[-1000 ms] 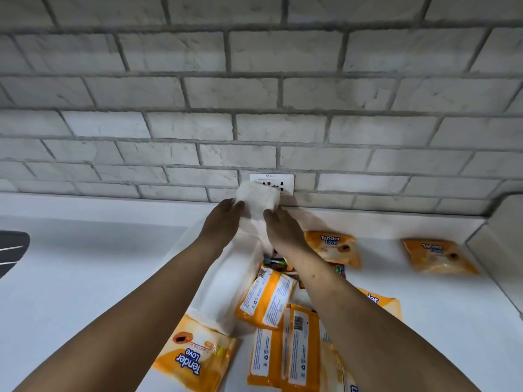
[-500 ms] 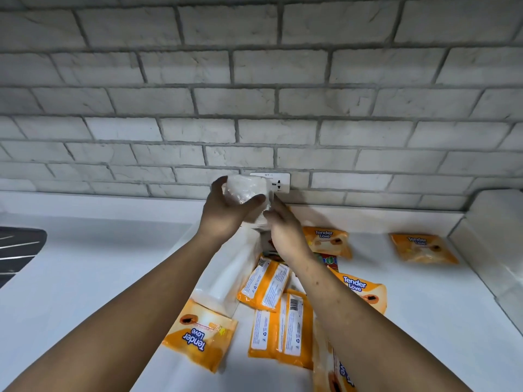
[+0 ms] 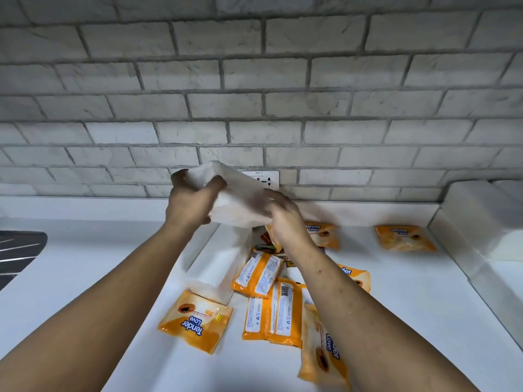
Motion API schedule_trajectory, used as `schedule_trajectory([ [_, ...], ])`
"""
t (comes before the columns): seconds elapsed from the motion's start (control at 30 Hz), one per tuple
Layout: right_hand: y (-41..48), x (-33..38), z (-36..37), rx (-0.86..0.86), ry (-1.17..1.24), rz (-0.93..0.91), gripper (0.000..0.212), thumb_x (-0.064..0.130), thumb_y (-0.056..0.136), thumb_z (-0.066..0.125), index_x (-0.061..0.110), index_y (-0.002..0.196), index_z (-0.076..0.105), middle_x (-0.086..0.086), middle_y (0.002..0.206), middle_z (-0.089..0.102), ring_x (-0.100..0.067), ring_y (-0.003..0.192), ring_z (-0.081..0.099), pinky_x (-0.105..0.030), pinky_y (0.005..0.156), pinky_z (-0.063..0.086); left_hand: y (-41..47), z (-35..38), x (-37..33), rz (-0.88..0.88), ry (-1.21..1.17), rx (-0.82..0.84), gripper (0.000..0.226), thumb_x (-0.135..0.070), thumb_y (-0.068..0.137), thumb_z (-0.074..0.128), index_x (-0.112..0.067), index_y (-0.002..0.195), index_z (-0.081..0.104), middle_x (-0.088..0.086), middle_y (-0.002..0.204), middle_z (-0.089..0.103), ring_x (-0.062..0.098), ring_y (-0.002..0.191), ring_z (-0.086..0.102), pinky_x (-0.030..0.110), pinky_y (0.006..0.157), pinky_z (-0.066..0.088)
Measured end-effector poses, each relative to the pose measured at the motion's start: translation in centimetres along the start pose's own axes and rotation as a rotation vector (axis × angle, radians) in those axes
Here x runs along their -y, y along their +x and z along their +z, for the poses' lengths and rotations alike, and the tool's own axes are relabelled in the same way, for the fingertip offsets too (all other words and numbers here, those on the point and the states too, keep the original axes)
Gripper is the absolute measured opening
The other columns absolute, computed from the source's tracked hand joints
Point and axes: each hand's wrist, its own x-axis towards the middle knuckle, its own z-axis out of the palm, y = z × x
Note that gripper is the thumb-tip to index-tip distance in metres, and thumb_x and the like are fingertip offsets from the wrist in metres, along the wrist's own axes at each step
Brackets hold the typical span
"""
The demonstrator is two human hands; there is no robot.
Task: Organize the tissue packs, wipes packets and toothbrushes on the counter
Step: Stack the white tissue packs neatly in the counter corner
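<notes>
White tissue pack (image 3: 240, 199), left hand (image 3: 189, 206), right hand (image 3: 285, 219) gripping

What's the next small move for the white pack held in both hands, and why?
Probably lower the white plastic-wrapped tissue pack onto the second white tissue pack lying just below. The left hand and right hand both grip it in the air, and orange wipes packets crowd the white counter to the right, so stacking like with like seems tidiest.
</notes>
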Motion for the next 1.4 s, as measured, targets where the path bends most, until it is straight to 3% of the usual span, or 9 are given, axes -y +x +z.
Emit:
schedule_trajectory([
  [0.13,-0.1,0.4,-1.8,-0.101,-0.039,0.073,0.059,0.042,0.09,0.053,0.02,0.145,0.053,-0.008,0.142,0.059,-0.026,0.126,0.057,-0.042,0.106,0.046,-0.3,-1.3,-0.7,-0.021,-0.095,0.127,0.054,-0.045,0.088,0.07,-0.03,0.132,0.043,-0.012,0.109,0.052,0.009,0.098,0.057,0.044,0.081,0.063],
  [0.33,-1.1,-0.5,-5.5,-0.106,0.231,0.199,0.033,0.039,0.097,0.061,0.025,0.127,0.064,-0.009,0.111,0.075,-0.032,0.099,0.073,-0.053,0.081,0.06,-1.8,0.8,-1.1,-0.108,-0.113,0.369,0.033,-0.054,0.086,0.064,-0.036,0.114,0.065,-0.001,0.118,0.058,0.024,0.103,0.064,0.037,0.072,0.06],
  [0.47,-2.6,-1.5,-9.7,-0.168,0.389,0.221,0.026,0.032,0.099,0.06,0.024,0.123,0.067,-0.009,0.11,0.076,-0.028,0.091,0.073,-0.033,0.063,0.056,-3.0,4.6,-1.3,-0.128,-0.106,0.491,0.041,-0.059,0.084,0.065,-0.034,0.117,0.067,0.004,0.122,0.063,0.027,0.105,0.067,0.037,0.071,0.061],
  [0.67,-5.3,-1.7,-18.5,-0.343,0.462,0.269,0.021,0.032,0.105,0.051,0.023,0.112,0.068,-0.003,0.102,0.079,-0.025,0.087,0.076,-0.05,0.085,0.057,-7.3,12.6,-3.0,-0.201,-0.171,0.656,0.039,-0.059,0.088,0.066,-0.026,0.109,0.068,0.009,0.099,0.065,0.029,0.076,0.062,0.035,0.063,0.054],
  [0.73,-6.6,-1.6,-21.1,-0.405,0.439,0.301,0.024,0.03,0.107,0.047,0.018,0.105,0.067,-0.003,0.095,0.079,-0.023,0.082,0.075,-0.042,0.08,0.057,-8.8,15.2,-3.6,-0.193,-0.171,0.663,0.036,-0.056,0.092,0.065,-0.026,0.111,0.07,0.013,0.104,0.069,0.031,0.082,0.066,0.039,0.067,0.06],
  [0.83,-9.1,-1.4,-26.3,-0.514,0.375,0.317,0.025,0.031,0.107,0.046,0.017,0.117,0.064,-0.007,0.115,0.075,-0.028,0.1,0.072,-0.042,0.085,0.055,-12.1,20.1,-4.7,-0.125,-0.158,0.724,0.041,-0.057,0.095,0.063,-0.024,0.118,0.07,0.01,0.117,0.074,0.034,0.097,0.072,0.046,0.079,0.064],
  [0.97,-12.6,-0.5,-32.5,-0.6,0.36,0.327,0.022,0.028,0.103,0.053,0.013,0.112,0.066,-0.009,0.113,0.073,-0.031,0.101,0.071,-0.041,0.085,0.057,-17.0,25.0,-6.0,-0.047,-0.134,0.824,0.039,-0.05,0.089,0.076,-0.022,0.116,0.072,-0.001,0.108,0.079,0.027,0.1,0.075,0.048,0.085,0.065],
  [1.3,-21.1,0.0,-44.7,-0.724,0.103,0.354,0.036,0.035,0.075,0.056,0.01,0.1,0.064,-0.008,0.101,0.066,-0.028,0.085,0.063,-0.037,0.074,0.048,-27.4,36.9,-8.1,0.002,-0.171,0.811,0.042,-0.042,0.081,0.086,-0.018,0.112,0.071,0.003,0.111,0.075,0.025,0.101,0.074,0.048,0.073,0.066],
  [1.4,-23.1,-0.2,-46.8,-0.782,0.021,0.396,0.043,0.046,0.07,0.051,0.014,0.098,0.057,-0.009,0.122,0.06,-0.031,0.095,0.062,-0.043,0.084,0.052,-29.5,39.2,-8.2,0.005,-0.115,0.84,0.042,-0.046,0.082,0.084,-0.022,0.113,0.07,-0.002,0.111,0.074,0.021,0.101,0.072,0.048,0.077,0.066],
])
